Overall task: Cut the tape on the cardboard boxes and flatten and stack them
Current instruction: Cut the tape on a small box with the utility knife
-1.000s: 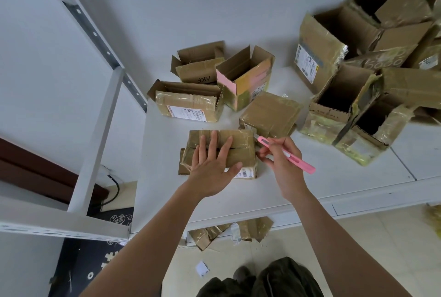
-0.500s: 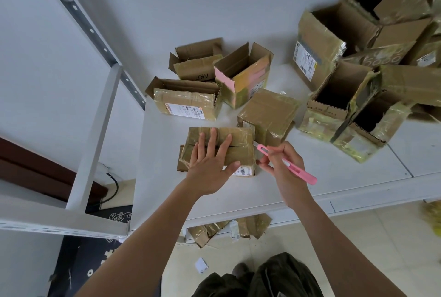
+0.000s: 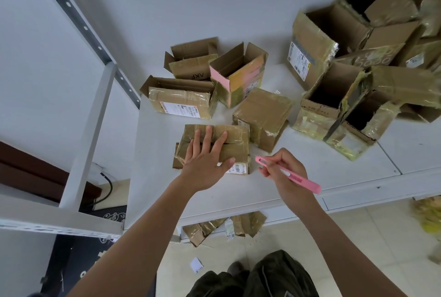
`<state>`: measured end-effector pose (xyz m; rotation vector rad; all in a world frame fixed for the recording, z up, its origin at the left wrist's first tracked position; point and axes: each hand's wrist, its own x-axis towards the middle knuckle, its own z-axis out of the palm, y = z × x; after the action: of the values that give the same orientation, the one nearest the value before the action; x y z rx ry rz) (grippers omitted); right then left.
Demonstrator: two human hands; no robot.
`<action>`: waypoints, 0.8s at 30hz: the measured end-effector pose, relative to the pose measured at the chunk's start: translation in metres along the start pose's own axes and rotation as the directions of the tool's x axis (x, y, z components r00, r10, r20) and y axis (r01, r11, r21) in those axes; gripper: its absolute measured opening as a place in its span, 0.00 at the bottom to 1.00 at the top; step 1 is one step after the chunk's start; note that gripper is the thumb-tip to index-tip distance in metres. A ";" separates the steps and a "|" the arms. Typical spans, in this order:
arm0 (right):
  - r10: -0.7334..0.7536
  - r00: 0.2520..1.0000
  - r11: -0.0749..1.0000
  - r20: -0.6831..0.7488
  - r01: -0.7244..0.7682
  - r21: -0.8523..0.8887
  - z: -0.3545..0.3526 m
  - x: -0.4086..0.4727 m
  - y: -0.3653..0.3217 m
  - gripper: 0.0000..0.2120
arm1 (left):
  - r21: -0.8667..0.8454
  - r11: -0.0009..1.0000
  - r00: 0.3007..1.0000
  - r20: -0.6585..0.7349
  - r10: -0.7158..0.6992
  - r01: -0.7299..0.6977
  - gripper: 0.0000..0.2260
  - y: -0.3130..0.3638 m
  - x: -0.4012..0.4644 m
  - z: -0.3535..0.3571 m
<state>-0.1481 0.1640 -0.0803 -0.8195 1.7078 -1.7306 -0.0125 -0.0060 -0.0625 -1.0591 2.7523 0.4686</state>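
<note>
I am pressing my left hand (image 3: 205,165) flat, fingers (image 3: 208,136) spread, on the taped cardboard box (image 3: 236,140) lying at the near middle of the white bench (image 3: 310,153). The box's long axis is running left to right across my view, its top seam running the same way under my fingers; a white label (image 3: 238,168) is facing me at its near right corner.

My right hand (image 3: 285,172) is pinching the pink box cutter (image 3: 290,175) pen-style, just right of the box and not touching it. The cutter's tip is pointing left toward the box; its tail is angling down to the right.

Open boxes (image 3: 238,74) are standing behind, more heaped at far right (image 3: 334,34). White wall behind, a grey metal rack (image 3: 93,115) at left, cardboard scraps (image 3: 224,226) lying on the tiled floor (image 3: 358,237).
</note>
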 end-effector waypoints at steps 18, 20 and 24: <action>-0.221 0.975 0.965 0.031 0.223 -0.135 0.043 0.053 -0.021 0.04 | -0.818 0.474 0.775 -0.055 -0.630 0.326 0.38 -0.027 -0.013 -0.016; -0.251 0.968 0.958 0.021 0.251 -0.141 0.044 0.053 -0.019 0.05 | -0.818 0.507 0.811 -0.090 -0.578 0.271 0.36 -0.028 -0.008 -0.021; -0.307 0.951 0.943 -0.038 0.299 -0.147 0.048 0.056 -0.016 0.04 | -0.731 0.658 0.919 -0.115 -0.377 0.178 0.33 -0.024 0.000 -0.036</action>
<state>-0.1476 0.0905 -0.0620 -1.1560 1.8361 -1.8652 0.0026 -0.0353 -0.0345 -1.7912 2.5401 1.5292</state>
